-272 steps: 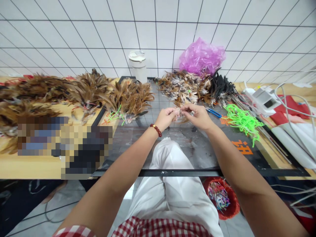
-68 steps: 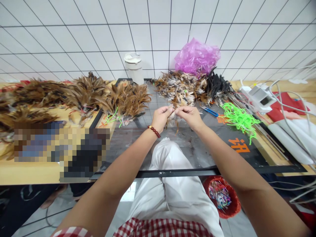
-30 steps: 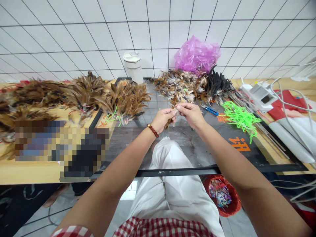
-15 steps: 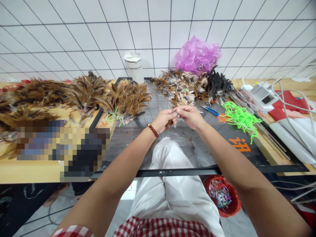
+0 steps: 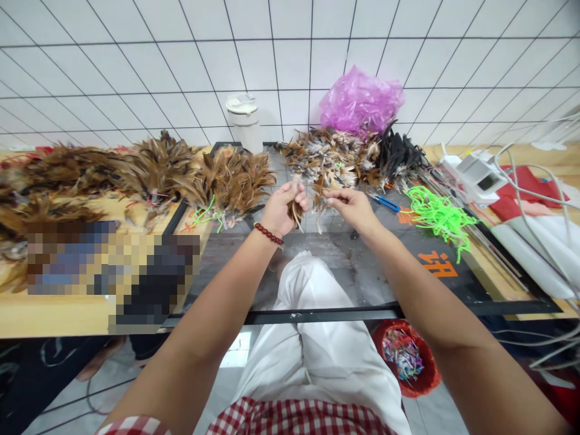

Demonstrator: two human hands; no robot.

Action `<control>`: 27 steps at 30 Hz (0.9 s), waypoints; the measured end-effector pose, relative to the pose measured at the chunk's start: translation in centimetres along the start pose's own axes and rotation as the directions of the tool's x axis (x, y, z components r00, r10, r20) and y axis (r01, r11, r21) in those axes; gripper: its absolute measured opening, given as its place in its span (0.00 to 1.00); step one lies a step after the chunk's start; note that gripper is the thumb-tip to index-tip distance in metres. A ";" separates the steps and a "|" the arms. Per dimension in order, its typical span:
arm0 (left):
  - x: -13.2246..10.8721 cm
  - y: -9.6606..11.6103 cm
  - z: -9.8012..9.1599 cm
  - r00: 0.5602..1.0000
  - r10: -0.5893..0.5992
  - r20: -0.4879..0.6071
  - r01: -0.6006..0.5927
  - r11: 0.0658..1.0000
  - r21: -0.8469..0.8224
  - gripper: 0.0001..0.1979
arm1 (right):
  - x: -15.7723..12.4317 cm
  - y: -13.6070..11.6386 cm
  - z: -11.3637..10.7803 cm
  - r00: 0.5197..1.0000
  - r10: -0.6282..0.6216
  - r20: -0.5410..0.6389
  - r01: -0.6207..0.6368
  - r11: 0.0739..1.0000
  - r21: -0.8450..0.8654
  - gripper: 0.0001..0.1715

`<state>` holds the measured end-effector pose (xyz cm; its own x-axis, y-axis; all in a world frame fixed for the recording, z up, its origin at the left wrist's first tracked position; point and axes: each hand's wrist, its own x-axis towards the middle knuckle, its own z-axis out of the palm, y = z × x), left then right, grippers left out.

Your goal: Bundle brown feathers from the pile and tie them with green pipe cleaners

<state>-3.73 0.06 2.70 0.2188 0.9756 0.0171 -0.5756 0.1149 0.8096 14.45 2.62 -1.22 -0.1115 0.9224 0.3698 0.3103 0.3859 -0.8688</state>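
Observation:
My left hand point(image 5: 281, 208) is closed around a small bunch of brown feathers point(image 5: 296, 215), whose tips stick out below the fingers. A string of dark red beads circles that wrist. To its right, my right hand point(image 5: 353, 210) pinches at a feather point(image 5: 319, 199) by the front edge of a loose pile of brown and white feathers point(image 5: 333, 158). The fingertips partly hide what they grip. Black feathers point(image 5: 401, 151) lie at the right end of that pile. Tied bunches of brown feathers point(image 5: 238, 175) lie to the left of my left hand.
Blue thread snips point(image 5: 386, 203) and bright green cords point(image 5: 439, 217) lie to the right on the dark glossy board point(image 5: 235, 272). A white cup point(image 5: 244, 121) and a pink plastic bag point(image 5: 360, 99) stand at the back. A white device point(image 5: 483, 175) with cables sits far right.
My hands, together before, have moved apart. The left has shifted left with the feather bunch; the right has reached the front edge of the loose feather pile.

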 end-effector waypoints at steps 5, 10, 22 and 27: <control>0.2 0.6 -0.8 0.994 -0.029 -0.105 0.019 0.995 -0.100 0.07 | -0.8 0.1 0.0 0.872 -0.314 0.376 0.459 0.792 -0.402 0.17; 0.4 -0.2 -0.9 0.994 -0.038 -0.107 0.026 0.994 -0.109 0.07 | -1.1 -1.1 0.0 0.788 -0.324 0.523 0.557 0.736 -0.384 0.08; 0.6 -2.8 0.1 0.993 0.013 -0.119 -0.015 1.000 -0.014 0.06 | -1.2 -2.4 2.2 0.971 0.148 0.187 -0.215 0.886 0.411 0.23; 0.5 -3.0 0.2 0.997 -0.021 -0.075 0.017 0.999 -0.045 0.06 | -1.3 -2.6 2.1 0.960 0.171 0.223 -0.245 0.897 0.367 0.21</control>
<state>-1.76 0.19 0.37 0.1712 0.9843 -0.0434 -0.6067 0.1401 0.7825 11.79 0.50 -0.13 -0.2648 0.9551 0.1332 -0.0410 0.1269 -0.9911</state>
